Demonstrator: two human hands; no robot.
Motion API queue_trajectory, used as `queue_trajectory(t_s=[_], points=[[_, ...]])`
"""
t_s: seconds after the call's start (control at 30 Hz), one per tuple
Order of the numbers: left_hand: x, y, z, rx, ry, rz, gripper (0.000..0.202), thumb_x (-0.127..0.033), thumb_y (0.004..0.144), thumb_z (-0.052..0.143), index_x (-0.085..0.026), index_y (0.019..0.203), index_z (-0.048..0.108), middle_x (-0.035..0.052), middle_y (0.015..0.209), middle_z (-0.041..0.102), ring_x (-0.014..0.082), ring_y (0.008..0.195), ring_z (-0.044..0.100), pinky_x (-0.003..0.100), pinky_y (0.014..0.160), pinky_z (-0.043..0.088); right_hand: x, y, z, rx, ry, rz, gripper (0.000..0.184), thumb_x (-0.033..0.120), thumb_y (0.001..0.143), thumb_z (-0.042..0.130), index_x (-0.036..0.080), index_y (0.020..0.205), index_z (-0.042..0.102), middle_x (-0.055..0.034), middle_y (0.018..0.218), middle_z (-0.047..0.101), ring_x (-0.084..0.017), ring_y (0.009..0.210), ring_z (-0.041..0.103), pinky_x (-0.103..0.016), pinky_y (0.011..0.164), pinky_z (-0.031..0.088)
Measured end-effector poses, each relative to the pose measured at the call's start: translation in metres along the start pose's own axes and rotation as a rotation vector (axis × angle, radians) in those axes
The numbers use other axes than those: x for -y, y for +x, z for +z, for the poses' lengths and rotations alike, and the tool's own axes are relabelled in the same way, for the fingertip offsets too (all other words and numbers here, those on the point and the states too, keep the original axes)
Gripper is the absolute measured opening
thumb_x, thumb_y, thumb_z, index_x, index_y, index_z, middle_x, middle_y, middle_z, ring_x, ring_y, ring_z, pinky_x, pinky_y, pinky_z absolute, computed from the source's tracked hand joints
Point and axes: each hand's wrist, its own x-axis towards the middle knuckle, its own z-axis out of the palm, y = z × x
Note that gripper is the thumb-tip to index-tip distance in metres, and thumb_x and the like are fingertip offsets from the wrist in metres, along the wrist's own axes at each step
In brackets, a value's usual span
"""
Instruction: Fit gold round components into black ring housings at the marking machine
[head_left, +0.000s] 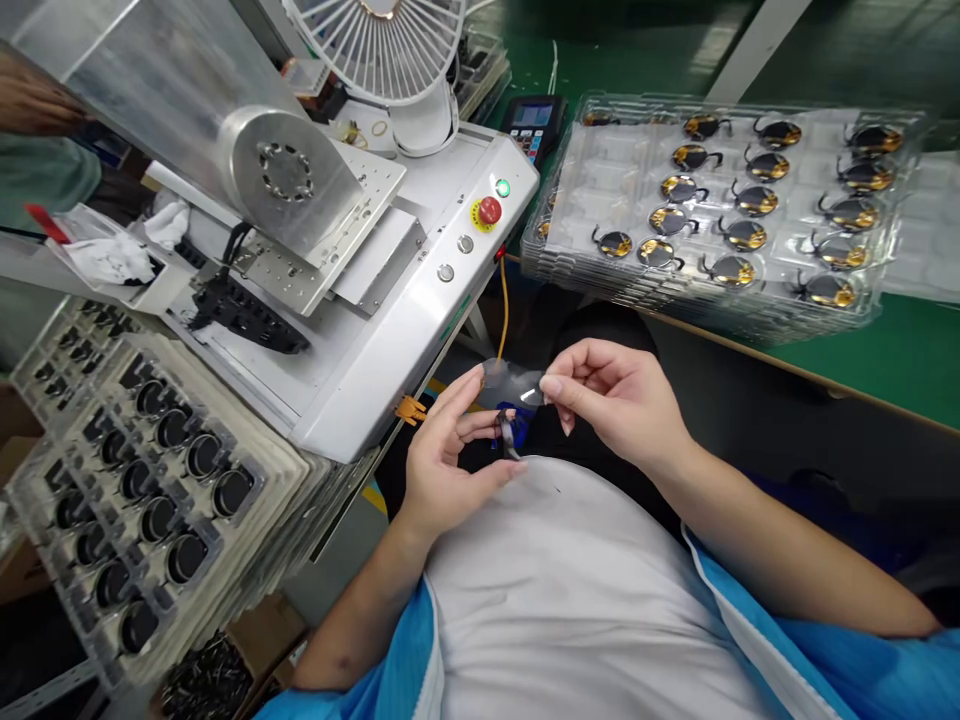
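Close to my body, over my lap, both hands meet on a small clear film (512,384). My left hand (450,460) pinches one edge of it with thumb and forefinger and also grips a small dark part (507,436) with a thin tail between its lower fingers. My right hand (611,395) pinches the film's other edge, fingers closed. A clear tray (720,290) with several round gold-and-black parts (739,235) lies on the green table beyond my right hand.
A white machine (390,330) with a red stop button (489,210), a green lamp and a metal fixture stands at left centre. Stacked trays of black round parts (161,480) lie at lower left. A white fan (390,50) and a handheld controller (532,125) sit behind.
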Motion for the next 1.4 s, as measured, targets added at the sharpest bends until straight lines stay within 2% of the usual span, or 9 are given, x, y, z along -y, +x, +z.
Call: queue_trajectory(t_s=[0.1,0.2,0.33,0.5,0.7,0.93,1.3,1.4], points=[[0.000,0.002,0.002,-0.048,0.287,0.076,0.085,-0.023,0.080,0.086,-0.027,0.154,0.045,0.0194,0.160,0.046,0.0259,0.111,0.076,0.039,0.091,0.067,0.001,-0.004,0.003,0.064,-0.051,0.029,0.035,0.042,0.073,0.092,0.016,0.073,0.068,0.0003,0.061,0.064,-0.010,0.046,0.055,-0.022,0.042,0.047],[-0.004,0.006,0.003,-0.024,0.507,0.140,0.085,-0.023,0.083,0.082,-0.025,0.157,0.039,0.0184,0.159,0.049,0.0224,0.109,0.075,0.035,0.089,0.068,-0.002,-0.008,0.006,0.088,-0.147,0.021,0.029,0.036,0.078,0.087,0.016,0.075,0.067,0.0012,0.062,0.063,-0.009,0.048,0.054,-0.020,0.044,0.044],[-0.008,0.010,0.004,0.018,0.653,0.168,0.081,-0.021,0.091,0.072,-0.023,0.161,0.031,0.0175,0.162,0.045,0.0233,0.119,0.071,0.035,0.096,0.065,-0.007,-0.012,0.011,0.145,-0.377,-0.056,0.017,0.028,0.088,0.075,0.017,0.079,0.066,0.0013,0.062,0.064,-0.009,0.051,0.054,-0.020,0.047,0.042],[-0.011,0.012,0.005,0.061,0.769,0.206,0.078,-0.017,0.093,0.065,-0.019,0.161,0.028,0.0166,0.163,0.045,0.0273,0.142,0.055,0.037,0.110,0.057,-0.007,-0.013,0.019,0.155,-0.618,-0.235,0.011,0.017,0.089,0.068,0.017,0.078,0.065,0.0033,0.061,0.062,-0.008,0.050,0.052,-0.020,0.049,0.040],[-0.013,0.015,0.005,0.076,0.826,0.190,0.072,-0.020,0.095,0.064,-0.016,0.159,0.032,0.0174,0.161,0.047,0.0275,0.148,0.049,0.038,0.114,0.053,-0.005,-0.015,0.025,0.137,-0.758,-0.325,0.011,0.011,0.088,0.065,0.017,0.079,0.065,0.0036,0.063,0.063,-0.008,0.054,0.054,-0.022,0.055,0.040],[-0.013,0.016,0.005,0.071,0.823,0.192,0.067,-0.015,0.094,0.060,-0.016,0.156,0.036,0.0177,0.160,0.049,0.0258,0.142,0.056,0.035,0.108,0.057,-0.009,-0.014,0.027,0.130,-0.881,-0.334,0.011,0.012,0.088,0.063,0.017,0.078,0.065,0.0018,0.065,0.065,-0.010,0.055,0.056,-0.024,0.054,0.037],[-0.011,0.015,0.004,0.083,0.768,0.173,0.073,-0.018,0.092,0.065,-0.018,0.158,0.035,0.0167,0.160,0.048,0.0269,0.141,0.056,0.034,0.104,0.060,-0.009,-0.012,0.029,0.125,-0.974,-0.257,0.011,0.018,0.089,0.065,0.020,0.078,0.064,0.0017,0.067,0.067,-0.013,0.055,0.057,-0.026,0.055,0.034],[-0.012,0.014,0.004,0.074,0.725,0.134,0.074,-0.021,0.092,0.068,-0.021,0.159,0.035,0.0158,0.161,0.047,0.0275,0.136,0.061,0.036,0.102,0.062,-0.006,-0.010,0.022,0.084,-0.949,-0.226,0.006,0.023,0.087,0.069,0.021,0.087,0.064,0.0040,0.061,0.062,-0.012,0.052,0.053,-0.025,0.054,0.034]])
